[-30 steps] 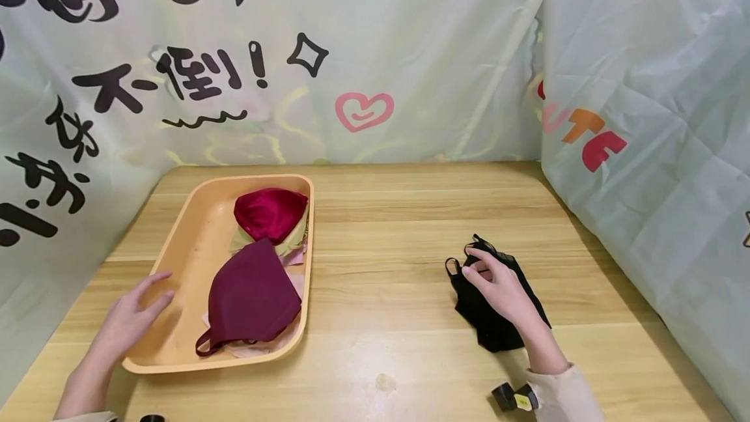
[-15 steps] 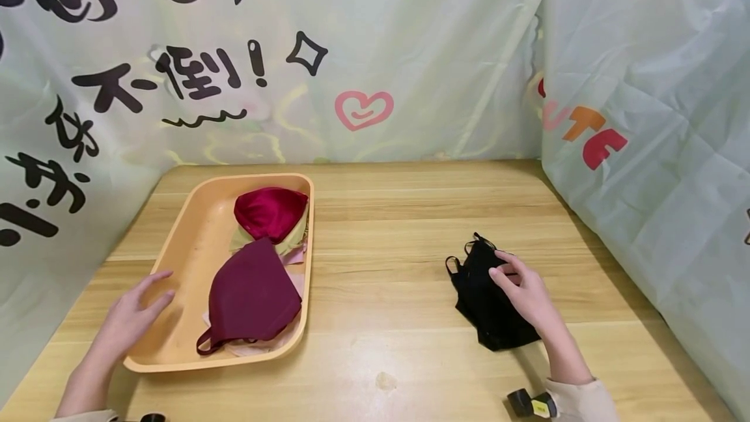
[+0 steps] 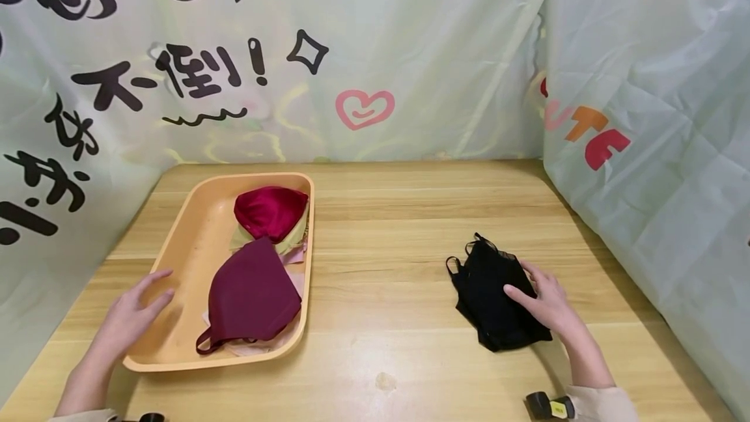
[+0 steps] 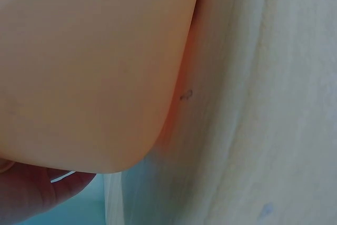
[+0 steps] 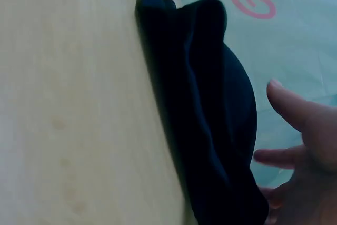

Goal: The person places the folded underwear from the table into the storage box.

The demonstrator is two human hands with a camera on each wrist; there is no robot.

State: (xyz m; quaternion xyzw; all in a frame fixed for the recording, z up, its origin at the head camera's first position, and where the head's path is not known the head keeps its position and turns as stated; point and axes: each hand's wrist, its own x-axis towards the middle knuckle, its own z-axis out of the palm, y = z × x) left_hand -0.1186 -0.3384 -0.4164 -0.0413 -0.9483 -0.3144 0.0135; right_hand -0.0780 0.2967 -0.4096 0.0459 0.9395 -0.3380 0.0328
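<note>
A folded black bra [image 3: 495,295] lies on the table at the right, its thin straps pointing away toward the back. My right hand [image 3: 545,295] is over its right side, thumb and fingers spread apart; in the right wrist view, the bra [image 5: 195,104] shows folded layers and a rounded cup beside the thumb. At the left stands an orange tray [image 3: 176,239] with a plum bra [image 3: 254,292] and a crimson satin bra [image 3: 271,210] in it. My left hand [image 3: 131,314] is at the tray's left rim, fingers loosely extended; only part of it shows in the left wrist view.
Beige and pink fabric [image 3: 295,254] lies partly hidden under the bras in the tray. Printed curtains [image 3: 439,57] stand behind the wooden table [image 3: 381,266] and along both sides. A small black camera [image 3: 547,406] sits on the right wrist.
My right hand has moved rightward and nearer across the black bra, from its strap end to its right side, and its fingers have spread. The left hand and tray stay put.
</note>
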